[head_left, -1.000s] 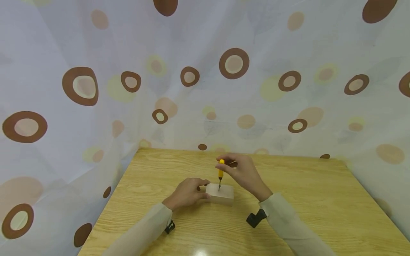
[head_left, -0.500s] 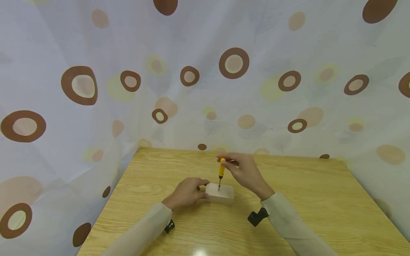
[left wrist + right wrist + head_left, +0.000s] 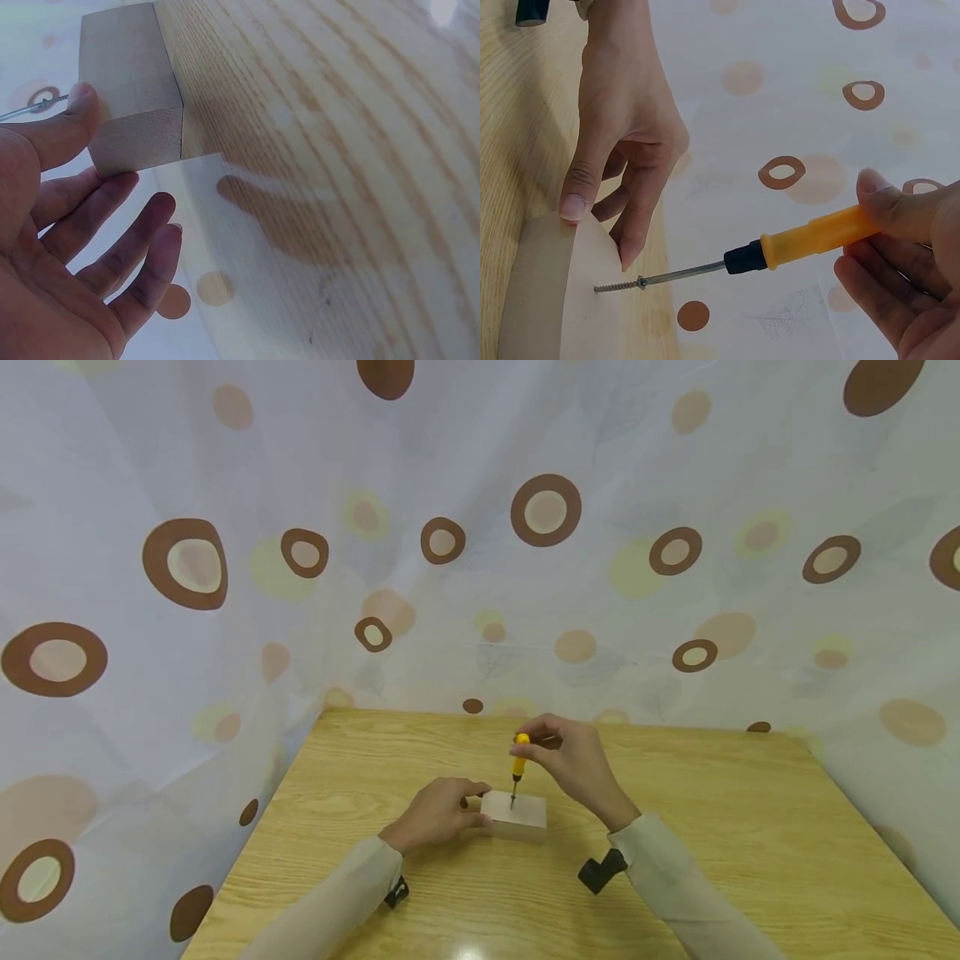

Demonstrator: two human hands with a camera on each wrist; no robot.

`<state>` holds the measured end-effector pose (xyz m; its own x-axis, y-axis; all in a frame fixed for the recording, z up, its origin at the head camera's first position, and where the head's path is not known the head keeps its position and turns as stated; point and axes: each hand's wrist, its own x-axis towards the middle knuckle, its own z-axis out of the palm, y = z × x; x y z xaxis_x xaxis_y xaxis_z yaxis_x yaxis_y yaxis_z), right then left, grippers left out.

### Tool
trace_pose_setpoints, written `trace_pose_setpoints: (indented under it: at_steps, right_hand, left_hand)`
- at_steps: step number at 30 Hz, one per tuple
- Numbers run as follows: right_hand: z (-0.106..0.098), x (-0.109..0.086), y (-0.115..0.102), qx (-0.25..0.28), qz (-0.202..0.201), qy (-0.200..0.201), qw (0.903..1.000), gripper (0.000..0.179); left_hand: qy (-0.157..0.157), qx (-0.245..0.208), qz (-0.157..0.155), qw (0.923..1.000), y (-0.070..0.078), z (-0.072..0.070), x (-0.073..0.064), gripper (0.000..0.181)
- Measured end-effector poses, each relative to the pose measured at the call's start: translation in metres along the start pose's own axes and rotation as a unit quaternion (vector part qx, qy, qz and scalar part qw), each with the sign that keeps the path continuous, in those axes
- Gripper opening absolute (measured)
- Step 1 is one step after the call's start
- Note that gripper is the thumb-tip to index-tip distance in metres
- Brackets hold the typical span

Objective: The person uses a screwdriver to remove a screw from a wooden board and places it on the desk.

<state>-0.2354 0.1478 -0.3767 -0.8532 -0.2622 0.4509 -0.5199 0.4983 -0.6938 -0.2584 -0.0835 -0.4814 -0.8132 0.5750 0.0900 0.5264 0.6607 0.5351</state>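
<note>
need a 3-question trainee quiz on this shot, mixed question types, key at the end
1. Which hand holds the pale wooden block?
2. What colour is the handle of the screwdriver? A) blue B) yellow C) green
3. True or false: part of the thread of the screw shows outside the block.

Key: 1. The left hand. 2. B. 3. True.

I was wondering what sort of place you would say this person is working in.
Probably a makeshift indoor work booth: patterned sheeting surrounds the back and sides of a wood-grain table, where a yellow screwdriver meets a screw in a pale block.
</note>
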Motion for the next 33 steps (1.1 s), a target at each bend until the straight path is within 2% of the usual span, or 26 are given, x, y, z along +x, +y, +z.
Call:
trace_pose_setpoints:
  at_steps: [2, 9, 16, 22, 26, 33]
  right_hand:
    - [-0.0009, 0.0004, -0.0014, 0.004, -0.002, 0.0, 1.0, 0.015]
    - [0.0003, 0.0013, -0.0007, -0.033, -0.034, 0.007, 0.9988, 0.018]
    - [0.0012, -0.0011, -0.0006, -0.014, -0.008, 0.018, 0.9997, 0.022]
    - [-0.0038, 0.0008, -0.0034, -0.034, -0.03, 0.002, 0.999, 0.021]
    - [-0.0045, 0.002, -0.0045, -0.023, -0.03, -0.014, 0.9992, 0.021]
    - [0.0002, -0.0009, 0.0003, -0.021, -0.006, 0.018, 0.9996, 0.029]
  left_hand:
    - [0.0, 0.0, -0.002, 1.0, 0.0, -0.0002, -0.0003, 0.057]
    - [-0.002, 0.006, -0.008, 1.0, 0.002, -0.0013, -0.0011, 0.058]
    - [-0.001, 0.004, -0.003, 1.0, 0.0028, -0.0009, -0.0009, 0.058]
    - [0.0, 0.005, -0.002, 1.0, 0.0019, -0.0012, -0.0002, 0.058]
    - [0.004, 0.003, 0.006, 1.0, 0.0009, -0.0013, -0.0001, 0.058]
    - [0.002, -0.001, 0.009, 1.0, -0.0005, -0.0002, -0.0008, 0.058]
